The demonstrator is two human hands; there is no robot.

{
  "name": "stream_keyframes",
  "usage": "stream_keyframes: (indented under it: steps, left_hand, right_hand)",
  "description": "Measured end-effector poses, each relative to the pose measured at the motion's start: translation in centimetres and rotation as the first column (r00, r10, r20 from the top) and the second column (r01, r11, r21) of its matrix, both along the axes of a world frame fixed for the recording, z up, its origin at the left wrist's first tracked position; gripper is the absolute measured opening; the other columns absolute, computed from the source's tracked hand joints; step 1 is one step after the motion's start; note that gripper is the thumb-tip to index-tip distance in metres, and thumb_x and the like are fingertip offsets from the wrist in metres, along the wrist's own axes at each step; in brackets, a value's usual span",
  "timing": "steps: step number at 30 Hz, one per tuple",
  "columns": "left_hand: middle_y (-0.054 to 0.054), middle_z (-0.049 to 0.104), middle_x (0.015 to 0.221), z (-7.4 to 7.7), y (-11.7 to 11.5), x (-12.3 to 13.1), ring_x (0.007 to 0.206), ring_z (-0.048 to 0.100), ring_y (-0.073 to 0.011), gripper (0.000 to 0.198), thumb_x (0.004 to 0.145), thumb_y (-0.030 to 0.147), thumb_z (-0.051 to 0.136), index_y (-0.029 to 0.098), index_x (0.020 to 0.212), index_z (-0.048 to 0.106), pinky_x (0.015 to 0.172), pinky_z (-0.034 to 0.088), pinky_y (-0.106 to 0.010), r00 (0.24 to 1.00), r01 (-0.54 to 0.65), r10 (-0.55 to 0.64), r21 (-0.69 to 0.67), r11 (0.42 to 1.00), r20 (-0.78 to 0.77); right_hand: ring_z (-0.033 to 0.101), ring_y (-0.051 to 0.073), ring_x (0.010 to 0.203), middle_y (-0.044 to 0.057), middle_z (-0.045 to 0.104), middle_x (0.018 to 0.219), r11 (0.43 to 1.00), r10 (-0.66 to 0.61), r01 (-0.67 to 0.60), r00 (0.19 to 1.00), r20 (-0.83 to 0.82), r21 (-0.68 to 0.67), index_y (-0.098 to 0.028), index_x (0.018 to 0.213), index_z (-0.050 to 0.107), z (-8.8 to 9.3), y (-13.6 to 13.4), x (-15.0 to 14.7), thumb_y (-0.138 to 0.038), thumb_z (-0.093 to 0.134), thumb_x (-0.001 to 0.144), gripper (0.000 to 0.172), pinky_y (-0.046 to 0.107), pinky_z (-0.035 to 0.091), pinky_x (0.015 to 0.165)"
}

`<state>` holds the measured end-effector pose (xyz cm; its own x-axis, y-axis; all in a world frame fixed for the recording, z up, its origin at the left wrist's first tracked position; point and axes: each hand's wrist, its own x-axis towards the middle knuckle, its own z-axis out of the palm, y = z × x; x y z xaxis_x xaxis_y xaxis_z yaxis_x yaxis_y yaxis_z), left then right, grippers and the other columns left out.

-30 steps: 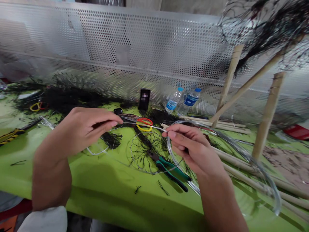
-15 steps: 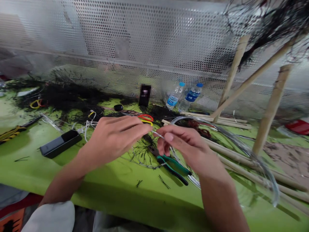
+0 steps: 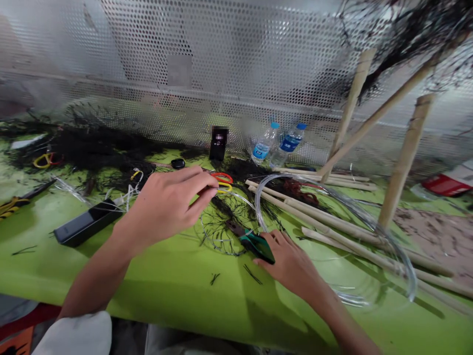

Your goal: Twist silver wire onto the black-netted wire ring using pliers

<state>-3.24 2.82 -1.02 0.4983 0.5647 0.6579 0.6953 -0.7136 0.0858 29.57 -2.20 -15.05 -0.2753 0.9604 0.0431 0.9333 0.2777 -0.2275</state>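
My left hand (image 3: 170, 202) is raised over the green table, thumb and fingertips pinching the end of a silvery wire (image 3: 242, 198). That wire curves right into a large loose coil (image 3: 260, 197). My right hand (image 3: 290, 261) is lower down, its fingers closed around the handles of green-and-black pliers (image 3: 258, 245) lying on the table. The pliers' dark jaws point up and left, beside a small ring of wire with thin dark twigs (image 3: 223, 239). Behind my left fingertips, red and yellow scissor handles (image 3: 224, 187) show partly.
Bamboo sticks (image 3: 325, 229) lie to the right, with upright poles (image 3: 406, 158) behind. Two water bottles (image 3: 290, 143) stand by the perforated metal panel (image 3: 229, 64). A black box (image 3: 86, 224), yellow-black cutter (image 3: 16, 207) and dark fibre heap (image 3: 99, 148) are on the left.
My right hand has let go of the wire, moved down and closed on the pliers' handles. My left hand still pinches the wire and has shifted slightly left.
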Motion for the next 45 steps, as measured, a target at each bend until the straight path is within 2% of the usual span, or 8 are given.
stream_keyframes:
  steps: [9, 14, 21, 26, 29, 37, 42, 45]
  left_hand:
    - [0.002, 0.068, 0.087, 0.4, -1.1, 0.1, 0.072, 0.064, -0.0104, 0.011, 0.105, 0.026, 0.056, 0.021, 0.104, 0.066, 0.063, 0.041, -0.025, 0.991, 0.134, -0.133, 0.037, 0.990, -0.032]
    - [0.003, 0.062, 0.079, 0.6, -1.5, 0.0, 0.065, 0.057, -0.0094, 0.011, 0.105, 0.026, 0.057, 0.023, 0.101, 0.066, 0.059, 0.037, -0.026, 0.981, 0.183, -0.177, 0.063, 0.981, -0.085]
    - [0.000, 0.073, 0.100, -0.1, -1.3, 0.4, 0.082, 0.067, -0.0098, 0.009, 0.102, 0.020, 0.062, 0.024, 0.109, 0.066, 0.076, 0.051, -0.024, 0.946, 0.322, -0.322, 0.019, 0.947, 0.042]
    - [-0.001, 0.072, 0.094, -0.8, -1.9, 2.2, 0.087, 0.068, -0.0130, 0.010, 0.097, 0.015, 0.068, 0.022, 0.103, 0.066, 0.084, 0.056, -0.029, 0.946, 0.058, -0.112, 0.181, 0.982, 0.303]
    - [0.004, 0.066, 0.074, -1.3, -2.9, 2.8, 0.060, 0.060, -0.0083, 0.006, 0.100, 0.026, 0.064, 0.022, 0.101, 0.060, 0.058, 0.051, -0.022, 0.887, -0.066, 0.025, 0.073, 0.995, 0.462]
    - [-0.004, 0.075, 0.092, -1.1, -4.9, 1.2, 0.077, 0.074, -0.0137, 0.024, 0.096, 0.035, 0.069, 0.019, 0.112, 0.060, 0.062, 0.060, -0.019, 0.840, 0.270, 0.082, -0.546, 0.793, 0.536]
    - [-0.003, 0.076, 0.093, 1.1, -6.1, -0.3, 0.060, 0.071, -0.0109, 0.032, 0.098, 0.033, 0.062, 0.019, 0.126, 0.061, 0.051, 0.057, -0.018, 0.866, 0.359, 0.073, -0.715, 0.599, 0.496]
    - [0.001, 0.076, 0.089, 2.2, -6.4, -0.5, 0.060, 0.069, -0.0081, 0.024, 0.100, 0.035, 0.061, 0.022, 0.120, 0.065, 0.050, 0.053, -0.014, 0.929, 0.227, 0.071, -0.713, 0.663, 0.362]
  right_hand:
    - [0.066, 0.025, 0.108, 0.012, 0.070, 0.115, 0.916, 0.288, -0.109, 0.848, -0.445, 0.385, -0.020, 0.115, 0.070, 8.9, 4.1, -2.4, -0.036, 0.055, 0.106, 0.023, 0.037, 0.051, 0.091]
    - [0.067, 0.019, 0.093, 0.007, 0.074, 0.104, 0.846, 0.503, -0.519, 0.699, -0.508, 0.122, -0.019, 0.123, 0.070, 13.6, 5.3, -5.4, -0.038, 0.052, 0.108, 0.029, 0.030, 0.051, 0.081]
    - [0.041, 0.010, 0.056, -0.003, 0.050, 0.062, 0.744, 0.341, -0.659, 0.510, -0.789, -0.105, -0.016, 0.085, 0.074, 13.0, 5.9, -5.9, -0.044, 0.055, 0.106, 0.040, 0.024, 0.033, 0.052]
    - [0.044, 0.011, 0.051, -0.002, 0.055, 0.057, 0.861, 0.268, -0.508, 0.407, -0.874, 0.027, -0.017, 0.083, 0.079, 12.2, 4.9, -6.8, -0.045, 0.059, 0.103, 0.040, 0.027, 0.032, 0.049]
    - [0.043, 0.011, 0.050, -0.001, 0.056, 0.056, 0.915, 0.396, -0.296, 0.536, -0.746, 0.273, -0.018, 0.079, 0.077, 11.7, 3.7, -8.2, -0.033, 0.056, 0.104, 0.036, 0.028, 0.032, 0.051]
    - [0.049, 0.013, 0.052, -0.002, 0.067, 0.062, 0.304, 0.517, -0.441, 0.821, 0.242, 0.845, -0.023, 0.072, 0.071, 9.2, 2.0, -10.1, -0.016, 0.068, 0.088, 0.017, 0.034, 0.028, 0.049]
    - [0.065, 0.016, 0.072, -0.001, 0.071, 0.074, 0.186, 0.591, -0.378, 0.780, 0.204, 0.907, -0.024, 0.081, 0.071, 9.2, 2.2, -11.3, -0.017, 0.071, 0.088, 0.010, 0.032, 0.049, 0.064]
    - [0.071, 0.021, 0.094, 0.004, 0.075, 0.089, 0.208, 0.654, -0.274, 0.753, 0.074, 0.939, -0.021, 0.095, 0.068, 9.3, 3.4, -11.6, -0.017, 0.077, 0.088, 0.013, 0.035, 0.057, 0.084]
